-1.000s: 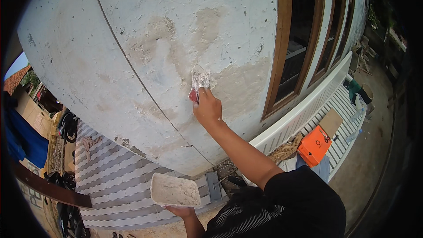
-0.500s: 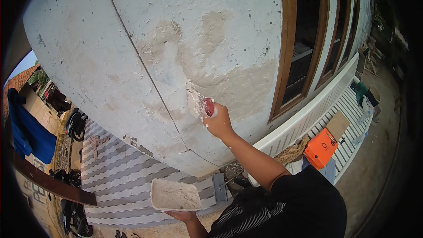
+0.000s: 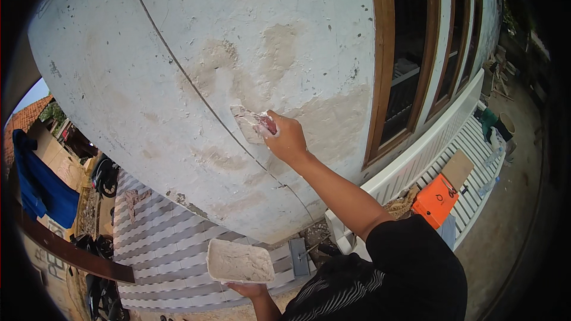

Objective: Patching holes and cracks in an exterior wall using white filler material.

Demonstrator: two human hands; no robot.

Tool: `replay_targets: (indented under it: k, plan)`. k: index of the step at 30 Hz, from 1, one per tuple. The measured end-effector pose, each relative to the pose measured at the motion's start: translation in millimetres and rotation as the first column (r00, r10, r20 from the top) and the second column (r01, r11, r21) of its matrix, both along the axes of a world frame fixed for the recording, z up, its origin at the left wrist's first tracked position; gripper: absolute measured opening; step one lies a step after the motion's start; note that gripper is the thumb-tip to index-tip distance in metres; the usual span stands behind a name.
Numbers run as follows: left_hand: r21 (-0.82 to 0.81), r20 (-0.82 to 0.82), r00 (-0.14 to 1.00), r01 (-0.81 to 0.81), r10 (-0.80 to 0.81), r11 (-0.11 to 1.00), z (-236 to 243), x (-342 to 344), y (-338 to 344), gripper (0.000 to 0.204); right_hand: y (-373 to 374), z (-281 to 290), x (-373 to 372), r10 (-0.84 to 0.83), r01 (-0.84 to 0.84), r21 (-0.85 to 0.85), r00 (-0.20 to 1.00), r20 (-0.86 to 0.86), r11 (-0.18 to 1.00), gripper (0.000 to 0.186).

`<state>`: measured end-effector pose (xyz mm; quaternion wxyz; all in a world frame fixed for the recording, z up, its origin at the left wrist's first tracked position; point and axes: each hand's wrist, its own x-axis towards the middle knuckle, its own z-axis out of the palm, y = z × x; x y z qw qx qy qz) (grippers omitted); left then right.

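Note:
My right hand [image 3: 288,138] is closed round the red handle of a putty knife [image 3: 250,122], whose wide blade lies against the pale wall [image 3: 166,107]. Whitish putty smears the blade and the handle. Damp-looking beige patches [image 3: 327,120] of filler surround that spot, and a thin dark cable [image 3: 178,62] runs slantwise down the wall just left of the blade. Low down, my left hand [image 3: 248,290] supports a rectangular tub [image 3: 241,261] of beige putty from beneath. Most of its fingers are hidden under the tub.
Right of the wall's brown window frame [image 3: 380,71] stands a white slatted bench [image 3: 476,166] bearing an orange box [image 3: 435,201] and scissors. A grey rectangular float [image 3: 299,257] lies by the wall's foot. Striped tiles [image 3: 160,244] cover the floor; blue cloth [image 3: 44,181] hangs at left.
The putty knife in my right hand has moved left and slightly up along the wall, its blade now tilted closer to the cable. My left hand still holds the tub.

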<state>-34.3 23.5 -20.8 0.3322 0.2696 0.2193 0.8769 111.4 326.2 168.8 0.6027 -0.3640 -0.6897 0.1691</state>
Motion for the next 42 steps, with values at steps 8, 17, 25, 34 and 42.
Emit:
replay_targets:
  k: [8,17,25,34,42]
  plan:
    - [-0.009,-0.031,0.999,-0.011,0.011,1.0,-6,-3,-12,0.079,13,5,2,-0.141,0.143,-0.025,0.987,0.079,0.989,0.04]
    - [-0.035,-0.032,0.997,-0.073,0.072,0.997,5,2,-37,0.085,18,-9,57,-0.341,0.353,-0.158,0.935,0.103,0.922,0.046]
    - [-0.073,-0.028,0.999,-0.048,0.046,0.996,8,8,-43,0.088,-25,-6,93,-0.411,0.41,0.065,0.911,0.013,0.91,0.025]
    - [-0.072,-0.017,1.0,-0.001,0.0,0.997,-1,4,-38,0.086,-2,-56,-14,-0.347,0.371,-0.061,0.906,0.243,0.927,0.03]
    - [0.049,-0.088,0.995,0.042,-0.037,0.998,19,-3,-46,0.08,-43,-35,-86,-0.273,0.287,-0.099,0.953,0.132,0.953,0.027]
